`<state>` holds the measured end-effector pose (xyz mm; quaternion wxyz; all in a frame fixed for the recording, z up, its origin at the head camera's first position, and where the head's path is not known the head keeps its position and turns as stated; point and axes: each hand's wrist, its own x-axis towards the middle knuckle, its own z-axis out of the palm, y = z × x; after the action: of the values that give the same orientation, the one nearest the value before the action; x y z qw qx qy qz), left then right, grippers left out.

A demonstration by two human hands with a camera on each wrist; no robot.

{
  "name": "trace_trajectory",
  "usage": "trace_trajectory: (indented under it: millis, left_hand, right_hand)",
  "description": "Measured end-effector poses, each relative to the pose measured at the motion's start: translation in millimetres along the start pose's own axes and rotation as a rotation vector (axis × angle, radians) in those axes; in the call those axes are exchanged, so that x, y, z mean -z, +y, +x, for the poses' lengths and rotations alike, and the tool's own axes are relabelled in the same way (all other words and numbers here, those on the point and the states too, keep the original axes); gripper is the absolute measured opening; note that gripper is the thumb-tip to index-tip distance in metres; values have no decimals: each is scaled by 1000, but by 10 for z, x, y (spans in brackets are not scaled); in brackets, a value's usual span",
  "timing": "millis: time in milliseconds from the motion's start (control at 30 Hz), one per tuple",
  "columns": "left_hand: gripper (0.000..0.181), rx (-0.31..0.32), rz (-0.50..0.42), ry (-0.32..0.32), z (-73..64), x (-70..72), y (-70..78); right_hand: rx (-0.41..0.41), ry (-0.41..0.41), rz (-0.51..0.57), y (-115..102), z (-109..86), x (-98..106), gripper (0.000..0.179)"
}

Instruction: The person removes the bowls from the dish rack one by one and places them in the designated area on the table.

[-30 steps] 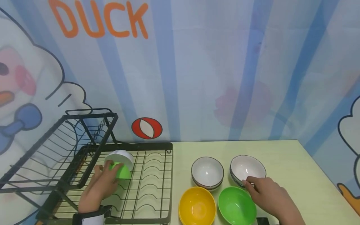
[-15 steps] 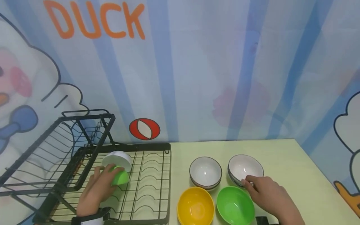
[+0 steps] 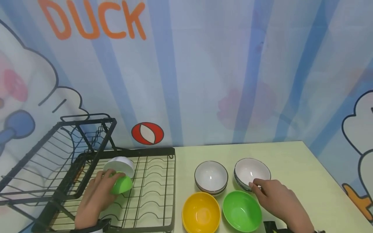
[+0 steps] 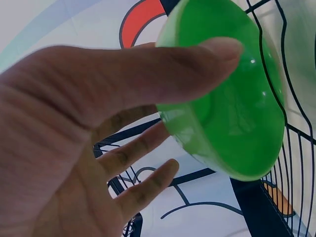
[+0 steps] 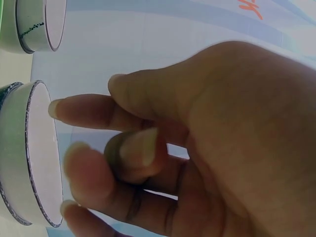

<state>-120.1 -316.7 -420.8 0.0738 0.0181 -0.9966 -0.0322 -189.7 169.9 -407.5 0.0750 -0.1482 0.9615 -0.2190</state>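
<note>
My left hand point(image 3: 100, 191) grips a small green bowl point(image 4: 232, 113) over the dish rack point(image 3: 155, 203). The thumb lies across the inside of the bowl and the fingers are behind it; the bowl is tipped on its side, close to the rack's wires. Just behind it a white bowl point(image 3: 120, 165) leans in the rack. On the right, my right hand point(image 3: 278, 199) hovers with loosely bent fingers, fingertips right at the rim of the stacked white bowls point(image 5: 42, 153). Nothing shows between its thumb and fingers in the right wrist view.
A second stack of white bowls point(image 3: 211, 176) stands left of the right hand's stack. Nearer the front are a yellow bowl point(image 3: 201, 213) and another green bowl point(image 3: 242, 212). The rack's raised upper tier point(image 3: 52, 155) rises on the left. A printed curtain point(image 3: 198, 81) hangs behind the table.
The left hand has drawn the green bowl slightly toward me, away from the white bowl in the rack. The right hand stays by its stack. The head view has shifted a little.
</note>
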Motion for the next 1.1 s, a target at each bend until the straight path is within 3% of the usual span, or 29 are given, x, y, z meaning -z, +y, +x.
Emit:
trace_trajectory:
  millis: [233,567,1100]
  left_hand:
    - [70,-11,7,23,7,1,19]
    - [71,-78,14,139,-26,46,33]
    - [70,-154,-109,161,-110,183,228]
  right_hand:
    - [-13,1,4,-14,4,-10,31]
    - [-17,-8,-3,-33,18,-19,29]
    - [-28,-9,-3,-35,32,-24,29]
